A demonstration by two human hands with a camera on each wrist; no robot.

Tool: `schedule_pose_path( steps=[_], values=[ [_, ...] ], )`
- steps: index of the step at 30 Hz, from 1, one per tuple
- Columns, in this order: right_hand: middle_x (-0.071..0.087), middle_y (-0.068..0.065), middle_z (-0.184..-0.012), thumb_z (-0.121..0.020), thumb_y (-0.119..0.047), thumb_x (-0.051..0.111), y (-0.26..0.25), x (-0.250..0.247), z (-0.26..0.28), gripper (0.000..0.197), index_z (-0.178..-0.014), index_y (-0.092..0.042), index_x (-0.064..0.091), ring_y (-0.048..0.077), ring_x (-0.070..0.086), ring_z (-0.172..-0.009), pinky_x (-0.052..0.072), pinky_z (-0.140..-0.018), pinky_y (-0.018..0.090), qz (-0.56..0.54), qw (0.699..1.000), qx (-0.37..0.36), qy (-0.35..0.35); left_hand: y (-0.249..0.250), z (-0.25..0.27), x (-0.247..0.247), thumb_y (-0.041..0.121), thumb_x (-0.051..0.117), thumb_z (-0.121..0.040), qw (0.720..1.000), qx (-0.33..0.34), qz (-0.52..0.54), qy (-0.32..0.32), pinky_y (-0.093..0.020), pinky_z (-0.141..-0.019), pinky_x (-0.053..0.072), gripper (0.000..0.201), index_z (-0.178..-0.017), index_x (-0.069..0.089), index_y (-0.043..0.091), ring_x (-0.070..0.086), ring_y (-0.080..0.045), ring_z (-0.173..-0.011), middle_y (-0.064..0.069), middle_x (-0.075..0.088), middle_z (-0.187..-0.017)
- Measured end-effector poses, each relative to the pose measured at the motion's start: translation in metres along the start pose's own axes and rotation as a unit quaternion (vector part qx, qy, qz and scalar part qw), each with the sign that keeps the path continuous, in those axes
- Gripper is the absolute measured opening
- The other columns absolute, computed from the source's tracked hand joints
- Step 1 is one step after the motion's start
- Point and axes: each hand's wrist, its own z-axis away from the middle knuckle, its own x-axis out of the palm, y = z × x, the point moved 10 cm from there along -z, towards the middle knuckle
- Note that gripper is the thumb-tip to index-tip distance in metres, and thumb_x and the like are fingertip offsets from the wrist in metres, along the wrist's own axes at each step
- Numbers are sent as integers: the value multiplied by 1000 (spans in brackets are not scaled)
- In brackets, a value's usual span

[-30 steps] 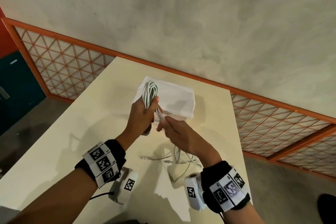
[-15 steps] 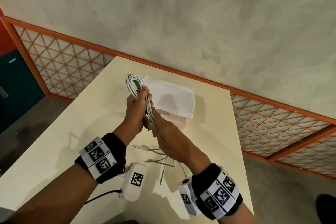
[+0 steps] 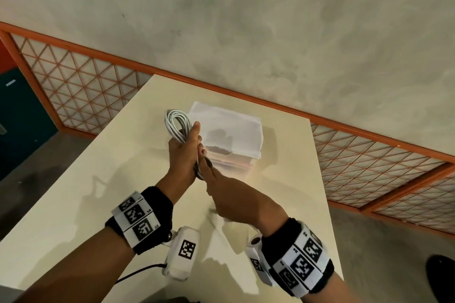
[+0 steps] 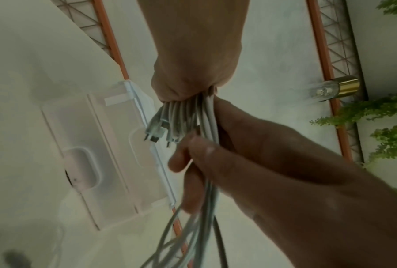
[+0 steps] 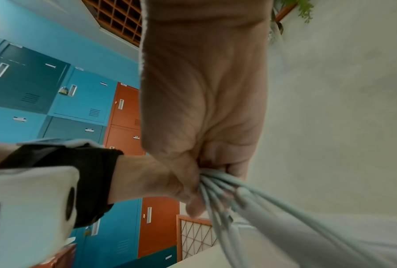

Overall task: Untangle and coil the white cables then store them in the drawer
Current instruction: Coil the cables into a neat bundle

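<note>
The bundle of thin white cables (image 3: 177,125) is wound into long loops, all bunched together. It is held up in the air above the cream-coloured bench (image 3: 103,179), just in front of the see-through plastic drawer box (image 3: 231,155) with white paper on top. The left hand (image 3: 183,152) is wrapped tight around the middle of the loops, and the rounded top of the loops sticks out above its fingers. The right hand (image 3: 229,194) is closed around the lower part of the same cables, right under the left hand and touching it.

In the left wrist view, a few small plug ends (image 4: 156,134) poke out below the left fist, and loose strands (image 4: 192,226) hang down past the right hand. These strands are blurry. The fingers cover the middle of the bundle, so the number of cables cannot be told. From the head view the hanging ends are hidden behind the right hand.
</note>
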Motion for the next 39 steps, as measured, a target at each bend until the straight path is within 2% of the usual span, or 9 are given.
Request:
schedule_pose_path(
  steps=[3, 9, 13, 17, 21, 25, 34, 37, 39],
  values=[
    [60, 9, -110, -83, 6, 46, 5, 1, 6, 95, -149, -29, -14, 27, 61, -83, 52, -82, 45, -38, 999, -6, 27, 5, -5, -4, 20, 61, -91, 999, 2, 42, 22, -19, -40, 34, 34, -63, 41, 17, 33, -5, -34, 10, 38, -38],
    [68, 1, -63, -91, -21, 53, 29, -24, 16, 41, -123, -33, 32, 18, 66, -51, 56, -57, 33, -215, 960, 30, 177, 23, -11, -1, 21, 61, -91, 996, 37, 77, 27, -20, -41, 38, 33, -64, 41, 17, 34, -6, -36, 10, 39, -40],
    [66, 0, -67, -85, -19, 68, 49, -23, 19, 38, -110, -18, 39, 10, 58, -50, 46, -54, 20, -281, 951, 33, 125, 38, -18, -5, 19, 61, -91, 992, 46, 108, 38, -19, -39, 36, 32, -66, 40, 18, 35, -6, -35, 9, 39, -39],
    [64, -25, -81, -83, -14, 70, 75, -5, 19, 28, -107, -9, 58, -2, 59, -75, 44, -71, 15, -214, 972, 33, 85, 54, -21, -7, 20, 61, -91, 992, 75, 97, 27, -20, -40, 36, 33, -68, 38, 18, 33, -7, -37, 10, 38, -40],
    [61, 10, -120, -85, -15, 64, 106, 11, 21, 41, -125, -9, 55, 24, 56, -111, 41, -98, 33, -228, 966, 52, 113, 61, -17, -4, 21, 61, -91, 993, 92, 77, 10, -21, -42, 37, 32, -66, 40, 19, 33, -7, -39, 10, 38, -42],
    [65, 8, -107, -83, 0, 61, 121, 25, 21, 36, -106, -29, 60, 21, 64, -100, 47, -88, 35, -339, 932, 86, 101, 72, -15, -2, 21, 61, -91, 992, 108, 73, -6, -22, -43, 38, 31, -66, 43, 19, 35, -7, -39, 9, 39, -44],
    [67, 5, -69, -73, -2, 77, 150, 44, 26, 27, -64, -23, 62, 22, 65, -73, 49, -75, 32, -317, 921, 164, 157, 77, -12, -3, 25, 64, -89, 991, 122, 47, -4, -23, -46, 40, 27, -92, 41, 10, 37, -7, -41, 11, 42, -45],
    [72, 10, -87, -77, -6, 74, 147, 56, 20, 13, -80, -19, 71, 26, 65, -82, 51, -78, 32, -265, 946, 159, 102, 78, -4, 4, 24, 63, -90, 990, 138, 30, -16, -25, -47, 37, 24, -71, 49, 16, 35, -8, -42, 10, 41, -45],
    [66, 12, -113, -79, -3, 70, 142, 56, 16, 32, -110, -11, 66, 22, 60, -98, 47, -84, 22, -225, 962, 138, 77, 80, 0, 8, 23, 62, -90, 988, 148, 22, -23, -24, -47, 36, 28, -65, 50, 19, 35, -7, -42, 10, 40, -45]
  ],
)
